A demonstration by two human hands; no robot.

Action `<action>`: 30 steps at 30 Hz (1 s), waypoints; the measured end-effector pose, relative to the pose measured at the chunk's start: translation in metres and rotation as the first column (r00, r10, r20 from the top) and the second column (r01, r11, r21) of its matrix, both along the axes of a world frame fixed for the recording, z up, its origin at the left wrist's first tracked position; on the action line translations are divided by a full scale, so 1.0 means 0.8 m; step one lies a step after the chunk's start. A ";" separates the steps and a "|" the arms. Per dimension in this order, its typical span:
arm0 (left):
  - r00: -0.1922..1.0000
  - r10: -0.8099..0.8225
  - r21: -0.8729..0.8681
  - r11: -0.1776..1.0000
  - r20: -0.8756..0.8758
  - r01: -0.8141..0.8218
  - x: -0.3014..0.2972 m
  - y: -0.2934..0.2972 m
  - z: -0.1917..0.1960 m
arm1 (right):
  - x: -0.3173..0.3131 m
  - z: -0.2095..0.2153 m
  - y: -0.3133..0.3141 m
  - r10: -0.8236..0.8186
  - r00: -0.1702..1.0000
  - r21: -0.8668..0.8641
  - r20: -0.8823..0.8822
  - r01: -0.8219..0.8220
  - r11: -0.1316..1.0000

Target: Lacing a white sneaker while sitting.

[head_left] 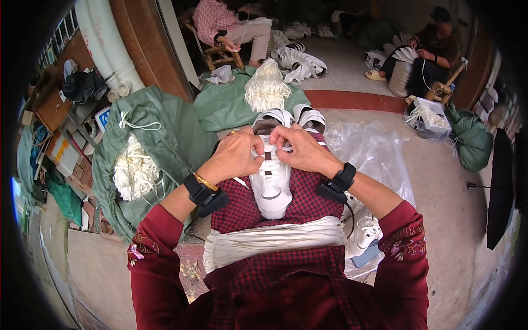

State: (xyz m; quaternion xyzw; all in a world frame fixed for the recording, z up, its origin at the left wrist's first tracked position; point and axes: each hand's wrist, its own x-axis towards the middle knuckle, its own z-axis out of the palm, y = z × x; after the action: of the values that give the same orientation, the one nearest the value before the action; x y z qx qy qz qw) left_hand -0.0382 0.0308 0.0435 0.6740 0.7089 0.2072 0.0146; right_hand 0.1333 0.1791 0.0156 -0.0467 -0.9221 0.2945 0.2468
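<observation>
In the head view, the person sits with a white sneaker (270, 179) lying on the lap, on a red checked cloth (308, 201), its toe pointing toward the body and its opening away. Both hands meet at the upper part of the shoe: the left hand (236, 154) has its fingers closed narrow on a white lace (241, 180), whose loose end hangs down beside the shoe, and the right hand (300, 148) pinches the lace or the eyelet edge from the other side; which of the two, I cannot tell. I judge that the step in hand is threading the lace through the upper eyelets, with the lower rows seeming already done. The next move would call for a fine grip on the lace tip and a steady hold on the shoe so that it does not roll on the knees. A bundle of white laces (275, 242) lies across the lap, just below the shoe. To the left, a green sack (165, 132) holds more laces, and another green sack (220, 107) lies ahead. More white shoes (291, 115) wait just behind the hands, and one more pair (366, 234) lies on clear plastic sheet (368, 143) at the right. Two other people sit farther away, well apart. Nothing stands in the way of the hands; only the fingers themselves hide the eyelets.
</observation>
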 end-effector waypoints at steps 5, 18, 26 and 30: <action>0.998 0.047 -0.216 0.975 -0.040 -0.054 -0.003 0.010 0.013 | -0.002 0.002 -0.001 0.013 1.000 -0.013 0.010 -0.013 1.000; 0.808 -0.046 -0.147 0.976 0.588 0.163 -0.020 -0.004 0.001 | 0.005 0.003 0.002 0.052 0.999 -0.049 0.011 -0.052 0.997; 0.473 -0.142 0.022 0.968 0.869 0.250 -0.013 -0.013 0.010 | -0.005 0.003 0.001 0.064 0.998 -0.010 0.001 -0.064 0.998; 0.314 -0.029 -0.026 0.985 0.949 0.168 -0.031 -0.041 0.023 | 0.006 0.011 -0.008 0.058 0.997 0.009 0.054 -0.059 0.998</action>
State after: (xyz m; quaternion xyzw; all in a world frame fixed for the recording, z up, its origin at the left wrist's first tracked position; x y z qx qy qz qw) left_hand -0.0627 -0.0017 0.0620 0.4663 0.5358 0.5169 0.4778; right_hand 0.1384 0.1728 0.0243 -0.0263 -0.9308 0.2954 0.2135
